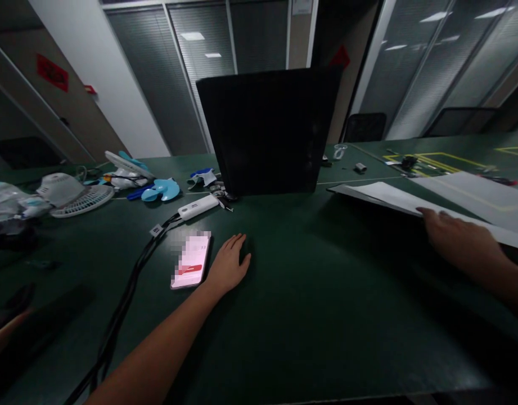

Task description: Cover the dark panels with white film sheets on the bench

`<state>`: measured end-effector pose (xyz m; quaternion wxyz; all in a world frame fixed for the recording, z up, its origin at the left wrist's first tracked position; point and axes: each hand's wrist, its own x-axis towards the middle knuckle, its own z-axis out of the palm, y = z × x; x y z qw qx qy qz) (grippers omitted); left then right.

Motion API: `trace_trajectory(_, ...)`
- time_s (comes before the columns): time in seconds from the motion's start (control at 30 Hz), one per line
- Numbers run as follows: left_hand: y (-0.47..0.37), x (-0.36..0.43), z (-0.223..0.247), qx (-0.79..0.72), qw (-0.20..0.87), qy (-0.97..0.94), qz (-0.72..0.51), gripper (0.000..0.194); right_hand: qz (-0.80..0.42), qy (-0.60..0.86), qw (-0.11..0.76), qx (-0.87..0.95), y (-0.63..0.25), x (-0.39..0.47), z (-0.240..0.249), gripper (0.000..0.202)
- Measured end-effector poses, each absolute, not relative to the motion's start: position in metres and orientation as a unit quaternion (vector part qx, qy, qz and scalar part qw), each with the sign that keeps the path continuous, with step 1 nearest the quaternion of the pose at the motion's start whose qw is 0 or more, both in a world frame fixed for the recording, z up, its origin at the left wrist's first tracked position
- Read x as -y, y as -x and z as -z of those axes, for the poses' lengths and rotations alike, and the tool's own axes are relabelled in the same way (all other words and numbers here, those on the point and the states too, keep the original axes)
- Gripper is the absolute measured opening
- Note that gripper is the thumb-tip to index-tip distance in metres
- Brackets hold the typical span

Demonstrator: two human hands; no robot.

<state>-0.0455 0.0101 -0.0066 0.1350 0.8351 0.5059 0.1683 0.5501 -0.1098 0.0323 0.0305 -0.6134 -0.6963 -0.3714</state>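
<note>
My left hand (228,263) rests palm down on the green tabletop (292,315), its fingers stretched out. Just left of it lies a phone (193,260) with a lit pinkish screen, partly blurred out. At the right, my right hand (463,239) grips the near edge of a thin, flat board (393,198) with a white top and a dark underside. The board is tilted, its near side raised off the table and casting a shadow below. A large black panel (271,132) stands upright ahead, between and beyond my hands.
Black cables (127,292) run from a white stick-shaped device (198,207) toward the front edge. White fan parts (84,197) and blue blades (161,190) lie at left. Another person's forearm (8,334) enters at far left. A white sheet (473,194) lies behind the board.
</note>
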Motion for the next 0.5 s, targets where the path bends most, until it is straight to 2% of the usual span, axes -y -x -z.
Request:
trace_trajectory(0.23, 0.045, -0.012, 0.012, -0.499, 0.128, -0.835, -0.194, 0.06, 0.379, 0.589, 0.017, 0.713, -0.537, 0.135, -0.029, 0.041)
trace_trajectory(0.4, 0.044, -0.011, 0.008, -0.508, 0.153, -0.822, -0.208, 0.059, 0.366, 0.553, 0.05, 0.747, -0.484, 0.19, -0.014, 0.064)
trace_trajectory(0.5, 0.044, -0.011, 0.004, -0.525, 0.177, -0.793, -0.255, 0.055, 0.299, 0.496, 0.118, 0.807, -0.444, 0.215, -0.015, 0.072)
